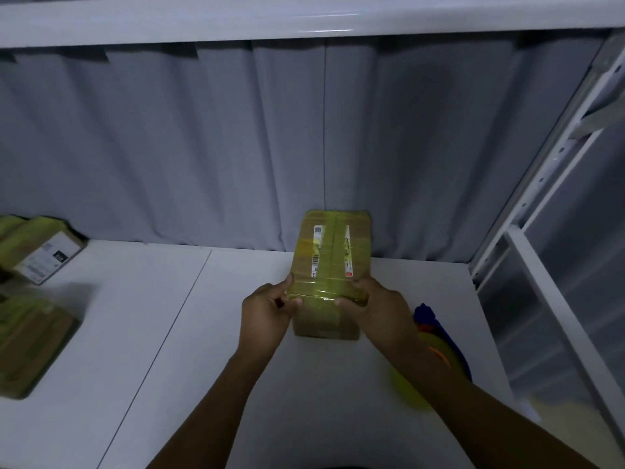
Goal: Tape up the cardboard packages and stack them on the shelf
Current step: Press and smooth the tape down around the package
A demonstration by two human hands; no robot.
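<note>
A long cardboard package wrapped in yellow tape, with white labels on top, lies on the white shelf board, its far end near the grey curtain. My left hand grips its near left corner, thumb on top. My right hand grips the near right corner, fingers curled over the taped edge. A tape dispenser with a yellow roll and a blue and orange body lies just right of my right forearm, partly hidden by it.
Two more taped packages sit at the left edge, one at the back with a white label, one nearer. A grey curtain closes the back. A white shelf runs overhead. A perforated metal upright stands at the right.
</note>
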